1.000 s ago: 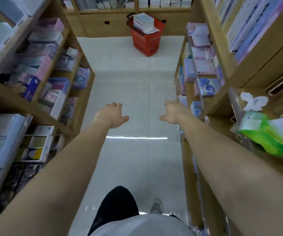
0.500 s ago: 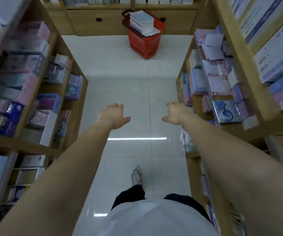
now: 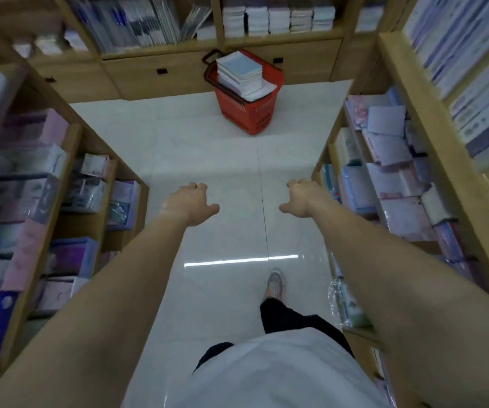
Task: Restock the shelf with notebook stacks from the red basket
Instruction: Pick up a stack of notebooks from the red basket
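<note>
Left hand: the left hand [image 3: 190, 203] is out in front over the aisle, fingers loosely curled, thumb stuck out toward the middle, gripping nothing.
Right hand: the right hand [image 3: 302, 198] mirrors it, fingers loosely curled, thumb pointing inward, nothing in it.
Gap: the two hands are level with each other and apart, bare floor tiles [image 3: 208, 148] showing between them.
Red basket: the red basket [image 3: 249, 113] sits on the floor at the far end of the aisle, up against the back shelf [image 3: 267, 35], well ahead of both hands.
Notebook stack: a notebook stack [image 3: 239, 73] rises above the basket rim, tilted, with a loose white sheet [image 3: 262, 91] poking out beneath it.
Side shelves: the left shelving [image 3: 96, 148] and right shelving [image 3: 414, 113] are packed with wrapped stationery, blurred.
Below: one shoe [image 3: 274, 285] is forward on the tiles.
</note>
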Demonstrator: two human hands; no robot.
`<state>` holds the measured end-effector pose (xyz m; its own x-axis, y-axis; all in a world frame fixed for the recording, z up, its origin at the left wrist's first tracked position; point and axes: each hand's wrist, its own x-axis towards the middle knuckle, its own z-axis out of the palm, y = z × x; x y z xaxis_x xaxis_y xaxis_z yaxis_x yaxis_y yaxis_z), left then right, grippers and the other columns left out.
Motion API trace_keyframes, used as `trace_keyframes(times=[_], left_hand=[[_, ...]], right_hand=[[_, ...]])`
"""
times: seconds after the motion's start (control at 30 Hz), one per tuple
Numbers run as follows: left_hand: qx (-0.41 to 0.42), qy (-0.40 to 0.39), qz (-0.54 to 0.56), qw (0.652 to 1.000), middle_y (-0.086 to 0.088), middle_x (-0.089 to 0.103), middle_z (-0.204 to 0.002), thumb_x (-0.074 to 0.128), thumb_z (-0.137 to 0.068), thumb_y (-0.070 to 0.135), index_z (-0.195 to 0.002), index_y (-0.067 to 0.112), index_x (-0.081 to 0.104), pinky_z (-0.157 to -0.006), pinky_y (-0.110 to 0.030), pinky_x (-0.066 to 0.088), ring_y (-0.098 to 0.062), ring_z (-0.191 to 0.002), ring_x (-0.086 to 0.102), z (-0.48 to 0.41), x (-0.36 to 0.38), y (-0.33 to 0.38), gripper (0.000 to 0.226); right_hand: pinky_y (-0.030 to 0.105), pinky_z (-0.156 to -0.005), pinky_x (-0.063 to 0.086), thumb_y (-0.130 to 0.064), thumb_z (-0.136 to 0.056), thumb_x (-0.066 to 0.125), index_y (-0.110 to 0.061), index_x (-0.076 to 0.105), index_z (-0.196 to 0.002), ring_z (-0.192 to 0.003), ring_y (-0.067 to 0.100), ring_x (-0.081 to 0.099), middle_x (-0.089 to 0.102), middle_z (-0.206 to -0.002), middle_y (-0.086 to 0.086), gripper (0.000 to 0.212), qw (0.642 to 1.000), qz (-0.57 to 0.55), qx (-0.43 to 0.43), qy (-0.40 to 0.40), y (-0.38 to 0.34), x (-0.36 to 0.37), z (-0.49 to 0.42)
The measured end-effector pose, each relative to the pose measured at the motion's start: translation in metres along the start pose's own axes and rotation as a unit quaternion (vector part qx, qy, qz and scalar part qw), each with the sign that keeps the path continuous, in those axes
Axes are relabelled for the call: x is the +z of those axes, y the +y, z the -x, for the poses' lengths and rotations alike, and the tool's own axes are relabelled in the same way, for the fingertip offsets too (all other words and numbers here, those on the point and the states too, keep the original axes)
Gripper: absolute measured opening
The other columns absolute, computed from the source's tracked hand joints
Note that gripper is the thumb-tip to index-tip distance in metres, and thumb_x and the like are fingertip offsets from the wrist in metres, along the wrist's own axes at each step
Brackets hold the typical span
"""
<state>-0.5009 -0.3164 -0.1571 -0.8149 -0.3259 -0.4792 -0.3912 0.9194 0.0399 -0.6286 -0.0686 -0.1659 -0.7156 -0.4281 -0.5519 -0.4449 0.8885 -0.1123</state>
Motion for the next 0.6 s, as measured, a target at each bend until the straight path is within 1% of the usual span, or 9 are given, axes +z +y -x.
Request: trace_keyframes(times=[0.13,0.27,0.47,0.6], left_hand=[[-0.015,-0.002,0.012,1.0,-0.015,0.044,-0.146,0.051,-0.094,0.054,-0.147,0.009,0.039,-0.102,-0.047,0.043,-0.035,-0.13,0.045,-0.07,-0.057,0.012,0.07],[-0.016,0.005,0.019,1.0,-0.012,0.043,-0.147,0.05,-0.094,0.056,-0.149,0.013,0.038,-0.1,-0.047,0.043,-0.033,-0.131,0.045,-0.141,-0.103,0.024,0.071],[-0.011,-0.008,0.004,1.0,-0.011,0.043,-0.147,0.049,-0.093,0.058,-0.149,0.013,0.037,-0.1,-0.049,0.045,-0.032,-0.131,0.045,-0.261,-0.152,0.019,0.072],[0.01,-0.016,0.001,1.0,-0.011,0.043,-0.146,0.049,-0.093,0.057,-0.149,0.013,0.038,-0.099,-0.048,0.045,-0.032,-0.131,0.045,-0.356,-0.188,0.006,0.072]], right_hand=[[0.05,-0.106,0.041,-0.055,-0.09,0.059,-0.015,0.039,-0.149,-0.133,0.037,0.044,0.044,-0.148,0.016,0.074,1.0,0.003,-0.02,-0.01,0.01,-0.06,-0.073],[0.048,-0.102,0.04,-0.054,-0.091,0.06,-0.015,0.04,-0.148,-0.133,0.037,0.042,0.042,-0.148,0.015,0.071,1.0,0.01,-0.019,0.002,0.018,-0.118,-0.137],[0.048,-0.102,0.039,-0.053,-0.09,0.06,-0.016,0.041,-0.148,-0.132,0.036,0.043,0.043,-0.147,0.014,0.071,1.0,0.016,-0.01,0.001,0.017,-0.185,-0.246],[0.048,-0.103,0.039,-0.051,-0.09,0.061,-0.016,0.04,-0.149,-0.132,0.035,0.044,0.043,-0.146,0.014,0.072,1.0,0.004,0.018,-0.001,0.014,-0.228,-0.323]])
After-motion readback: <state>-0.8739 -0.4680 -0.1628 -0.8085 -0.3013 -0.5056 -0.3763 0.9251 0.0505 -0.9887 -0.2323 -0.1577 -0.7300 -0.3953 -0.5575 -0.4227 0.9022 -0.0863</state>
